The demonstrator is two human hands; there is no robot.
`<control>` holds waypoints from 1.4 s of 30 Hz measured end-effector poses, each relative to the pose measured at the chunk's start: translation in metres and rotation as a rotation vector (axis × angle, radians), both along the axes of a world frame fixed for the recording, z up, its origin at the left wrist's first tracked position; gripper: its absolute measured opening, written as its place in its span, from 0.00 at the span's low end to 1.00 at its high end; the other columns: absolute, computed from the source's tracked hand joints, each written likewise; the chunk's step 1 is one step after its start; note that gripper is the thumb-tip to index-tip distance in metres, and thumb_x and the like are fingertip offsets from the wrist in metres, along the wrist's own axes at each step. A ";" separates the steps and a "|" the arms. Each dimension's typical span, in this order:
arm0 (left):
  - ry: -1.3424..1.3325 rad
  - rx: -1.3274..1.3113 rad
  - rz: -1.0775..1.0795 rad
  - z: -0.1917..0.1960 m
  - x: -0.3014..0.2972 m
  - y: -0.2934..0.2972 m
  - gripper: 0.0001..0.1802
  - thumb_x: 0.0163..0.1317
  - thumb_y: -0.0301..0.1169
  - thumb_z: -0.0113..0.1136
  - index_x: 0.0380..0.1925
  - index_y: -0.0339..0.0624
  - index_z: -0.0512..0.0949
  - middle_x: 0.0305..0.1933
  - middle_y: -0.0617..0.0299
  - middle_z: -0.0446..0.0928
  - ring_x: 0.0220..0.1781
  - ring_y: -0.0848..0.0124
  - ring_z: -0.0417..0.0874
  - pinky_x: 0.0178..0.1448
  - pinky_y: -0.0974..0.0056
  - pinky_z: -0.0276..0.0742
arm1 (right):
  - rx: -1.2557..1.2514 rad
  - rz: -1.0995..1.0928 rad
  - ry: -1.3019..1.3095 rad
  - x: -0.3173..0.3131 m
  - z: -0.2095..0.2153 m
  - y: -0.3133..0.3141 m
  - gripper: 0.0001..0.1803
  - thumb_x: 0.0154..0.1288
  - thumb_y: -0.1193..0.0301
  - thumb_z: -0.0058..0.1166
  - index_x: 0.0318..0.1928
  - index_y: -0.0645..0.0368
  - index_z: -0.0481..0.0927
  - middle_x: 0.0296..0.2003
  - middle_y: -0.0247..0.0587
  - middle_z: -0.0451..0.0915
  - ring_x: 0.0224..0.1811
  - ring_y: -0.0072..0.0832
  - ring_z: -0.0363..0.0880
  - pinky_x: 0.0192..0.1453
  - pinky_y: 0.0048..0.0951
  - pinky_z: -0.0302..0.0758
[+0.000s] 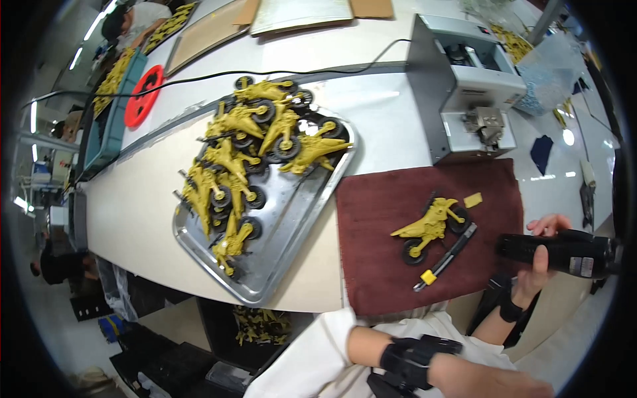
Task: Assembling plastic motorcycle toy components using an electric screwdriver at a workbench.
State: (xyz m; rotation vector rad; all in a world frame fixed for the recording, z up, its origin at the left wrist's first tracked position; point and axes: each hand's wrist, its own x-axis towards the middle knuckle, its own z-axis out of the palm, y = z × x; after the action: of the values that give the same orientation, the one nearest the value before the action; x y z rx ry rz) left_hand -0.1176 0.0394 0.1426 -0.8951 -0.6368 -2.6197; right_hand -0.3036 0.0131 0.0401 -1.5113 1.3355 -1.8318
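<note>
My right hand (535, 270) is wrapped round a black cylindrical device (564, 254) with a small pale label, over the right edge of a maroon cloth (371, 278). My left hand (488, 381) lies low at the bottom edge, apart from the device; its fingers are cut off or unclear. Dark straps circle both wrists. On the cloth rests a yellow toy motorcycle (428, 227) with black wheels. Beside it lies a black utility knife (454, 249) with a yellow part. A small yellow piece (472, 199) sits near the front wheel.
A metal tray (265, 268) holds several yellow toy motorcycles (232, 156). Behind the cloth stands a grey machine (431, 86); a black cable (298, 71) crosses the table. At the left are a red ring (135, 109) and a teal crate (99, 149). Another person (136, 23) sits at the far left.
</note>
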 end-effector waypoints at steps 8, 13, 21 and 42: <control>-0.643 -0.464 0.655 -0.064 0.066 -0.027 0.27 0.72 0.42 0.46 0.59 0.29 0.70 0.51 0.49 0.77 0.54 0.61 0.77 0.60 0.60 0.70 | 0.026 0.212 -0.196 0.040 0.015 -0.015 0.48 0.52 0.64 0.68 0.70 0.51 0.54 0.38 0.42 0.72 0.42 0.38 0.75 0.56 0.46 0.73; -1.079 -0.283 0.947 -0.089 0.097 -0.034 0.23 0.65 0.37 0.53 0.51 0.27 0.72 0.44 0.50 0.78 0.48 0.64 0.79 0.57 0.62 0.71 | 0.136 0.410 -0.275 0.017 0.016 -0.013 0.40 0.59 0.68 0.66 0.66 0.54 0.55 0.26 0.32 0.74 0.26 0.29 0.76 0.45 0.37 0.74; -1.495 -1.333 1.276 -0.117 0.098 -0.043 0.41 0.47 0.37 0.71 0.64 0.42 0.67 0.67 0.46 0.60 0.65 0.47 0.64 0.66 0.47 0.58 | -0.052 0.527 -0.370 0.063 0.048 -0.043 0.37 0.63 0.69 0.62 0.66 0.53 0.54 0.27 0.36 0.74 0.25 0.29 0.74 0.38 0.36 0.73; -1.487 -1.442 1.210 -0.131 0.099 -0.050 0.39 0.46 0.33 0.70 0.62 0.47 0.70 0.66 0.48 0.65 0.64 0.52 0.65 0.65 0.50 0.58 | -0.054 0.619 -0.194 0.071 0.021 -0.068 0.35 0.57 0.84 0.61 0.61 0.56 0.56 0.25 0.37 0.74 0.22 0.25 0.70 0.28 0.27 0.70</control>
State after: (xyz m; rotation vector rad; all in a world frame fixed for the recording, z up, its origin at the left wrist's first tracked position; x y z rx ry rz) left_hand -0.0191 -0.0110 0.0115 1.2258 -2.3283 -0.8932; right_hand -0.2328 -0.0547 0.0607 -1.5065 0.6294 -1.5603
